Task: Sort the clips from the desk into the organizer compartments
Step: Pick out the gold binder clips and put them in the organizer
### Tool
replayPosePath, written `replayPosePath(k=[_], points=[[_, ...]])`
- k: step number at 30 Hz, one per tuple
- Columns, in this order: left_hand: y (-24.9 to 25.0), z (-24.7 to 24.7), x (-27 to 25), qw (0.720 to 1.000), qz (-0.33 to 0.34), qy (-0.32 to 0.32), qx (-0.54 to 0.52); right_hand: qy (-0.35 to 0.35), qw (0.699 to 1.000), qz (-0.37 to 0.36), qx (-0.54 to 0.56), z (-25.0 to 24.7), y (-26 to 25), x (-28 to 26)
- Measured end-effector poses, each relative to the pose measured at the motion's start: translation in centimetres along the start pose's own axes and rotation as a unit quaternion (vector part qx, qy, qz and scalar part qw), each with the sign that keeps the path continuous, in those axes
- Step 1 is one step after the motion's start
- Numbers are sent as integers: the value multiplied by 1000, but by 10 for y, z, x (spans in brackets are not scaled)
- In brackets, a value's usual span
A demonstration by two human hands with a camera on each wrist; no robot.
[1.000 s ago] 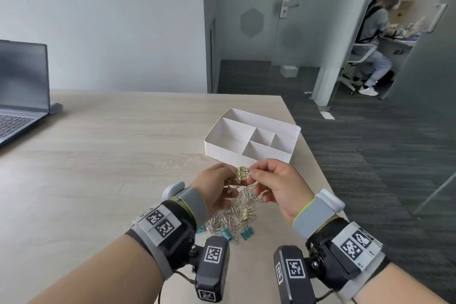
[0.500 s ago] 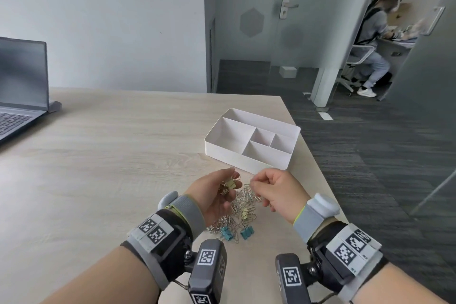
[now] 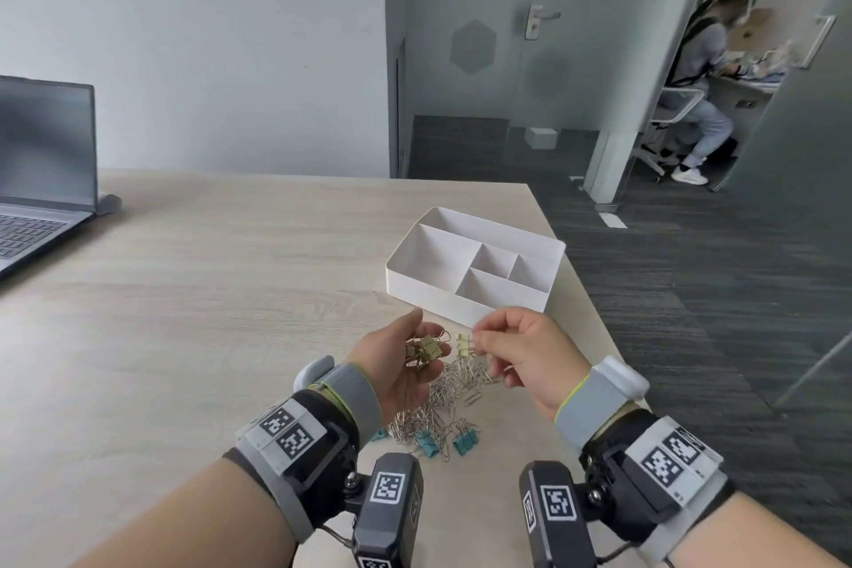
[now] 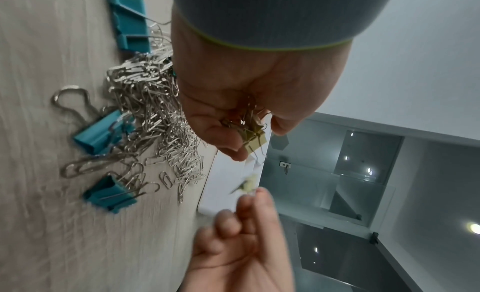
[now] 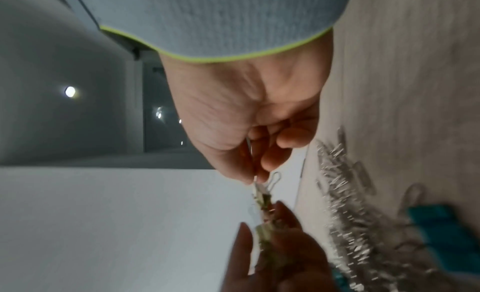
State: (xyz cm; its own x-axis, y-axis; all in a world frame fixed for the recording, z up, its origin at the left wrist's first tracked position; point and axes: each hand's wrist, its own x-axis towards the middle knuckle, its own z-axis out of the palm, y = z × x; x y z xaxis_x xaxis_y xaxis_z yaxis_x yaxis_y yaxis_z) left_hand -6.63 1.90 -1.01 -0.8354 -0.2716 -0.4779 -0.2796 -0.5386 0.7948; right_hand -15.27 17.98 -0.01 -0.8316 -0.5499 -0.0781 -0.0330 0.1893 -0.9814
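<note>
A small pale-yellow binder clip (image 3: 464,345) hangs pinched by its wire handle between the thumb and fingertips of the right hand (image 3: 525,355), whose grip is closed tight on it while the other fingers curl in beneath. Just to the left of that grip, the left hand (image 3: 401,360) is turned palm up and cupped, fingers loosely curled around a small cluster of yellow binder clips (image 3: 426,348) lying in the palm; the pinched clip is just beside this cluster, and whether they touch cannot be told. Below both grips, on the light wooden counter (image 3: 193,300), lies a tangled heap of silver paper clips (image 3: 442,401), with teal binder clips (image 3: 463,438) at its near edge, toward the wrists. Beyond the grips, close to the counter's right edge, sits the white organizer (image 3: 461,309), set at an angle, its one long rear compartment, one large left compartment and three smaller ones showing only bare white floors. Far off to the left of the left hand, an open laptop (image 3: 41,180) stands on the counter.
</note>
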Motion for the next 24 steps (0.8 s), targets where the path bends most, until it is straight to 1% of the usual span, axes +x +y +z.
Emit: replayPosePath(k=[2, 5, 7, 9, 11, 14, 17, 19, 21, 22, 24], points=[[1, 7, 2, 1000, -10, -11, 8, 1, 999, -14, 53, -1, -7, 1], [2, 18, 4, 998, -8, -49, 28, -7, 999, -33, 26, 2, -11, 3], [2, 26, 8, 996, 13, -78, 49, -11, 999, -39, 9, 1, -11, 6], [2, 33, 15, 994, 32, -96, 51, -10, 999, -37, 16, -4, -8, 9], [4, 36, 20, 994, 38, -93, 41, -1, 999, -40, 33, -9, -7, 11], [13, 43, 36, 994, 41, -76, 59, 40, 997, -45, 50, -23, -5, 17], [30, 56, 57, 984, 97, -52, 141, 72, 996, -24, 52, -39, -3, 22], [48, 71, 72, 961, 151, -33, 231, 77, 996, -8, 52, -49, -1, 26], [67, 86, 87, 923, 209, -16, 322, 79, 996, 1, 49, -56, 1, 29], [77, 94, 93, 898, 238, -2, 370, 77, 996, 5, 50, -57, 1, 30], [92, 113, 110, 833, 288, 33, 472, 74, 996, 11, 54, -62, 2, 33]])
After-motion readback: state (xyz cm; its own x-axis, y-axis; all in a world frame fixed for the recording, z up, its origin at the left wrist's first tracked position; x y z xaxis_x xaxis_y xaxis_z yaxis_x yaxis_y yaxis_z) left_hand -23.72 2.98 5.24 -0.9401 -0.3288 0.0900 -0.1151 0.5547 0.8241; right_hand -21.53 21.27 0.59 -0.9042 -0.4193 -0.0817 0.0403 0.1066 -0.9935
